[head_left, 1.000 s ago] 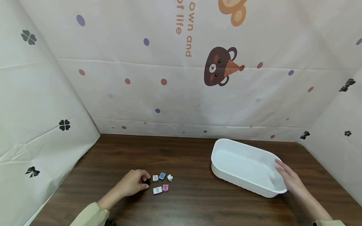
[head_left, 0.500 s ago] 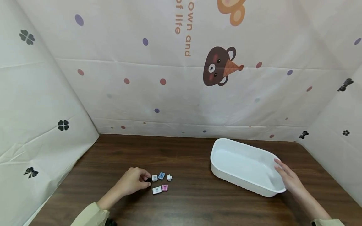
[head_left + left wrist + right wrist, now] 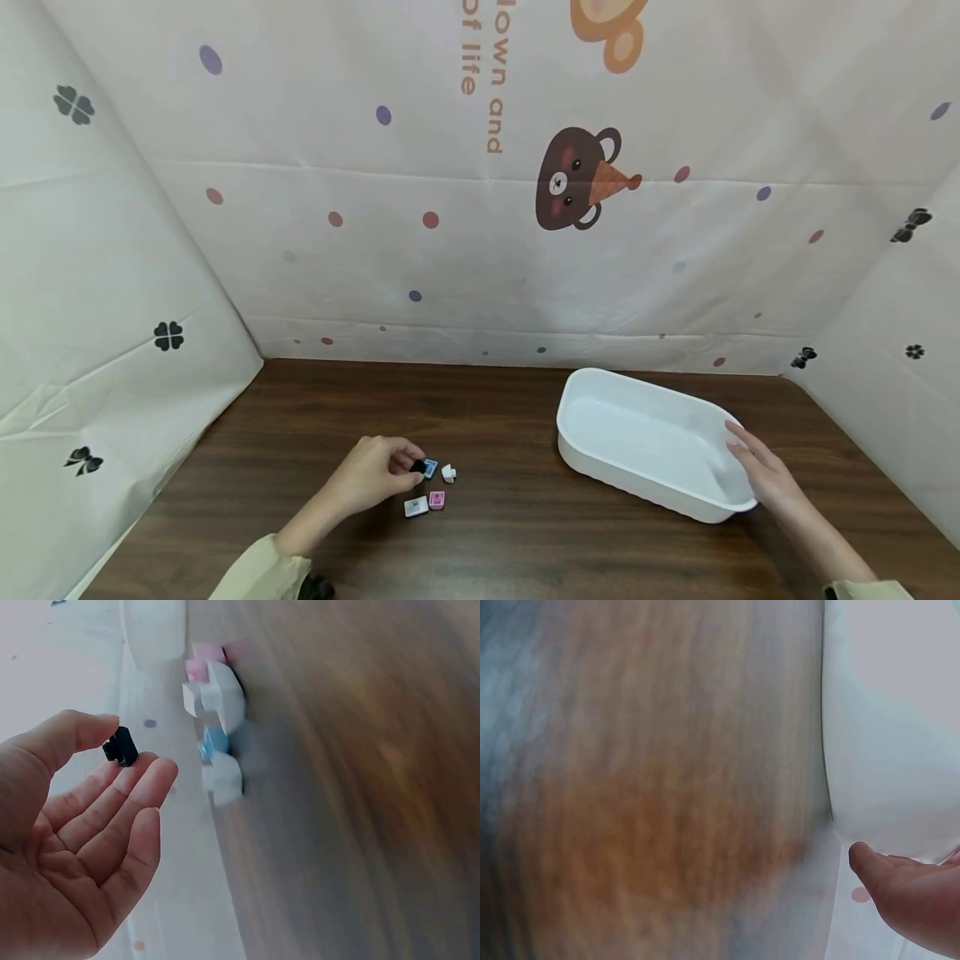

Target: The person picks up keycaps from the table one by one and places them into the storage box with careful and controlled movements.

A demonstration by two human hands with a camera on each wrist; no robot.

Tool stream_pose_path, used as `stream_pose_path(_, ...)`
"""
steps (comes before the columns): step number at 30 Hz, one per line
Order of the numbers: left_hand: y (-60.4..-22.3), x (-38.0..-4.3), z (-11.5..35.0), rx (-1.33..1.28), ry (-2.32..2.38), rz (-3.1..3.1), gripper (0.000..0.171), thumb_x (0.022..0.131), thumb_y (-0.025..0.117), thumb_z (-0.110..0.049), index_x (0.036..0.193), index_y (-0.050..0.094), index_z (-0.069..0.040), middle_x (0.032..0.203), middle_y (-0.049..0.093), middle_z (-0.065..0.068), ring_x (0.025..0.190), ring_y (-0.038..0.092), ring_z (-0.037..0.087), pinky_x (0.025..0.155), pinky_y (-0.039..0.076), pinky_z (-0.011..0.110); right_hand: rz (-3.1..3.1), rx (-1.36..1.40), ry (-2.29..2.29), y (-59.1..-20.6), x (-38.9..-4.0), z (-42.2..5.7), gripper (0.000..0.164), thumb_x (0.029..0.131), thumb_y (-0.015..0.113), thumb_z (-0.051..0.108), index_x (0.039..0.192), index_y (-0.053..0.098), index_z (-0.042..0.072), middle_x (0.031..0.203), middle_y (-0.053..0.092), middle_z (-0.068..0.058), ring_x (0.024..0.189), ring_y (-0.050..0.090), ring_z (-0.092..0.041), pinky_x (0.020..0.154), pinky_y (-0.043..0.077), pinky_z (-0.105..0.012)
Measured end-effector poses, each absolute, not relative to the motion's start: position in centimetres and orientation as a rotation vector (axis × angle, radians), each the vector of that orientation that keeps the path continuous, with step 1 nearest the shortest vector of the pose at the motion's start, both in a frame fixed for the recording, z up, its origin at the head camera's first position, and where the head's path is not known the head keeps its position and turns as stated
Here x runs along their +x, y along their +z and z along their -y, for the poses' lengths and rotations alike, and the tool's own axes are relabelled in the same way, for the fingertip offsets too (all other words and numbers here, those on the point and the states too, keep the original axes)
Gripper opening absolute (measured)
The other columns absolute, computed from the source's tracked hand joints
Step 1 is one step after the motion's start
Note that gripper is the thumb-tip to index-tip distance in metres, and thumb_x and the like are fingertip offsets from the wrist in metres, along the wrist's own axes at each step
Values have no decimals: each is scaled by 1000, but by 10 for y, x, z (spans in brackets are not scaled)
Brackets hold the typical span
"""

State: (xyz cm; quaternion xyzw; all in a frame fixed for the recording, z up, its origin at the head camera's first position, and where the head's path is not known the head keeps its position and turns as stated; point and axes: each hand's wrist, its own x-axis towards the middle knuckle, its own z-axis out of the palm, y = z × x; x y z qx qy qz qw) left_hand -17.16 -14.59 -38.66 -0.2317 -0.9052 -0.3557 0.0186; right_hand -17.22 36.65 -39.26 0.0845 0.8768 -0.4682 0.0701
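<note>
Nearest the person, the left hand (image 3: 371, 483) hovers just above the dark wooden surface (image 3: 510, 542), thumb and forefinger closed in a pinch on a small black block (image 3: 417, 467). The left wrist view shows that block (image 3: 120, 745) held between thumb tip and fingertip, with the other fingers (image 3: 112, 825) lying fairly straight and relaxed beneath it. The block is tiny, hard-looking and roughly cubic, so it has no real long axis to speak of.

Just past the fingertips lies a loose cluster of similar small pieces: a white tile (image 3: 416, 506) and a pink one (image 3: 437, 499) nearer the person, a blue one (image 3: 430, 468) touching or just beside the held block, and a white piece (image 3: 448, 473) to its right. They look like smooth plastic, flat and squarish.

The white tub (image 3: 645, 487) sits well apart to the right of the block and a little farther back; it is oblong with rounded corners, smooth and glossy, with its long axis running diagonally from the far left to the near right. The right hand (image 3: 765, 477) is much the nearer to it, resting with straight fingers against its near right rim and gripping nothing. The right wrist view is blurred but shows the tub's wall (image 3: 877, 750) close by the thumb.

Behind everything hangs a pale printed sheet (image 3: 480, 208) with dots and a bear.
</note>
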Motion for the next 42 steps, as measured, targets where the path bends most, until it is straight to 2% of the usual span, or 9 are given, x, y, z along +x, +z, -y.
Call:
stream_pose_path(11,-387,-177,120,-770,-1171,2728,18,77,71,-12,92,68,-4,78,66,-2,67,59,6,62,48,20,-2620,255,-1408,-391,-173,-366,66,98,19,44,144,1,1,143,-10,-33,129,-4,-52,99,7,-65)
stream_pose_path(19,-384,-183,98,-791,-1222,2693,23,80,70,-18,97,68,-4,79,66,-1,68,59,7,62,48,21,-2637,244,-1405,-391,-173,-366,65,98,18,43,143,2,-1,142,-8,-34,129,-1,-53,99,9,-64)
stream_pose_path(35,-378,-191,51,-849,-1315,2608,20,80,69,-18,97,68,-8,81,66,-2,72,59,8,65,47,21,-2587,308,-1380,-390,-174,-367,73,94,18,54,144,-3,6,143,-13,-31,129,-5,-52,99,7,-65)
stream_pose_path(42,-376,-194,33,-838,-1396,2580,20,80,69,-16,98,68,-8,84,67,0,76,60,8,68,48,23,-2607,306,-1369,-391,-175,-366,69,96,18,49,144,-2,4,143,-13,-31,129,-5,-52,99,7,-65)
